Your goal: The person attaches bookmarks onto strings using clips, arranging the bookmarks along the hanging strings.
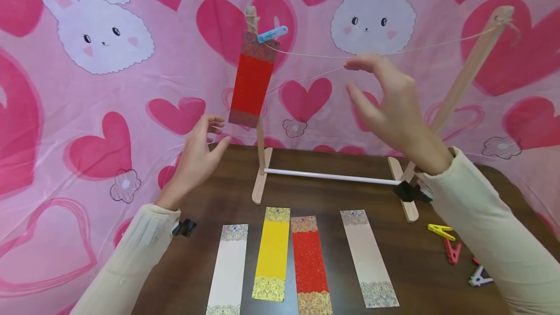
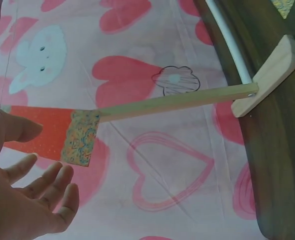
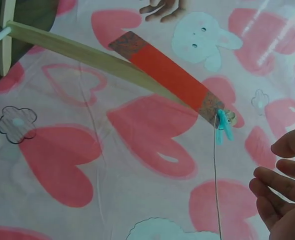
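Note:
A red bookmark-like card (image 1: 252,84) with patterned ends hangs from a string (image 1: 315,55) near the left wooden post. A light-blue clothespin (image 1: 272,34) clamps its top edge to the string. My left hand (image 1: 199,152) is just left of the card's lower end, fingers relaxed and holding nothing. To the right of the card, my right hand (image 1: 387,103) is raised by the string with thumb and fingers apart. In the right wrist view the clothespin (image 3: 222,125) grips the card's corner, away from the fingers.
On the brown table (image 1: 197,256) lie a white card (image 1: 228,271), a yellow card (image 1: 272,252), a red card (image 1: 309,261) and a pale pink card (image 1: 368,254). Several clothespins (image 1: 452,251) lie at right. The stand has a white crossbar (image 1: 328,175) and a right post (image 1: 468,72).

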`<control>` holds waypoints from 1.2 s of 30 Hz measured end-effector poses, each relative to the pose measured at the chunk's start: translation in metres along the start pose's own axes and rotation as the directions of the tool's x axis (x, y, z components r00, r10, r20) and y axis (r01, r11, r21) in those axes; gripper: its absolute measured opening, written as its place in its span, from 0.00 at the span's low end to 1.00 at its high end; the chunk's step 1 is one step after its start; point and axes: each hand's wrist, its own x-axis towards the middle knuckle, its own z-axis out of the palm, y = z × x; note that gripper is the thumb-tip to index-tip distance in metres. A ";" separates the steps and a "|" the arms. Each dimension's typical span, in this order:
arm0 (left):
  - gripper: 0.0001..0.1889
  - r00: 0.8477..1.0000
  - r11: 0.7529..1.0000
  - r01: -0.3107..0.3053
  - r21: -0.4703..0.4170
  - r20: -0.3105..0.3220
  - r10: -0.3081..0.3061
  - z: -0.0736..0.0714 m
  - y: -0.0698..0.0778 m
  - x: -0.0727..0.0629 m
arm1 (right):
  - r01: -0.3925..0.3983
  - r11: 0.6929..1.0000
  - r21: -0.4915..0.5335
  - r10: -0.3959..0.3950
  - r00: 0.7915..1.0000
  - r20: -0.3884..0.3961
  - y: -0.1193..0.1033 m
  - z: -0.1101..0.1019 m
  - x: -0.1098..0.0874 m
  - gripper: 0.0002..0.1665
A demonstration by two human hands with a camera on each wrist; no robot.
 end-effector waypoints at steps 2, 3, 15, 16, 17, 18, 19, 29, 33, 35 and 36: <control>0.22 1.000 1.000 0.004 0.013 0.018 -0.004 0.000 0.001 -0.006 | -0.002 1.000 -0.007 0.002 1.000 0.008 0.002 -0.005 -0.010 0.20; 0.22 1.000 1.000 0.002 0.021 0.028 -0.003 0.000 0.001 -0.009 | -0.008 1.000 -0.006 0.008 1.000 0.010 0.002 -0.008 -0.015 0.21; 0.22 0.995 0.997 0.015 0.078 0.099 -0.022 0.000 0.002 -0.040 | -0.235 0.972 -0.018 0.235 0.972 0.021 0.002 -0.029 -0.078 0.31; 0.22 0.993 0.996 0.017 0.083 0.111 -0.026 0.000 0.002 -0.042 | -0.241 0.970 -0.023 0.242 0.970 0.031 0.001 -0.030 -0.084 0.32; 0.23 0.992 0.996 0.018 0.088 0.124 -0.028 0.000 0.002 -0.045 | -0.249 0.968 -0.035 0.250 0.967 0.038 0.001 -0.030 -0.089 0.32; 0.23 0.990 0.995 0.021 0.095 0.138 -0.034 0.000 0.003 -0.048 | -0.253 0.966 -0.047 0.255 0.966 0.049 0.002 -0.032 -0.095 0.33; 0.23 0.988 0.995 0.025 0.101 0.152 -0.040 0.000 0.003 -0.051 | -0.257 0.965 -0.057 0.260 0.964 0.051 0.002 -0.032 -0.101 0.33; 0.25 0.955 0.981 0.158 0.112 0.235 -0.180 -0.007 -0.006 -0.093 | -0.351 0.931 -0.097 0.360 0.928 0.096 0.010 -0.043 -0.169 0.35; 0.24 0.935 0.968 0.228 0.102 0.254 -0.247 -0.002 -0.010 -0.118 | -0.385 0.917 -0.105 0.394 0.915 0.090 0.012 -0.046 -0.194 0.33; 0.25 0.928 0.965 0.239 0.104 0.269 -0.259 0.000 -0.012 -0.127 | -0.403 0.909 -0.106 0.412 0.908 0.081 0.013 -0.047 -0.205 0.33; 0.24 0.924 0.964 0.243 0.110 0.277 -0.265 0.001 -0.012 -0.131 | -0.416 0.903 -0.106 0.424 0.902 0.077 0.013 -0.048 -0.211 0.33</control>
